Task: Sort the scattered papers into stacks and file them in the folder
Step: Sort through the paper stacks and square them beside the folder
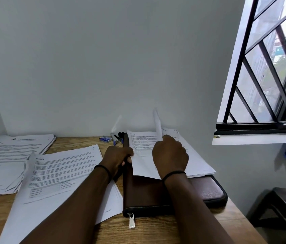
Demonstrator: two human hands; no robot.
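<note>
Lying on the desk [138, 231], the brown folder [156, 196] is the landmark, its zip pull [131, 220] hanging at the near edge. On its far half rests a paper stack [196, 162]. The left hand [116, 158] grips the folder's left edge, fingers curled round it. The right hand [169, 155] pinches one sheet [157, 125] of that stack upright (seen edge-on). Left of the folder lies a second stack [59, 175], farther left a third [8, 155]. Behind the folder sit pens [115, 138].
</note>
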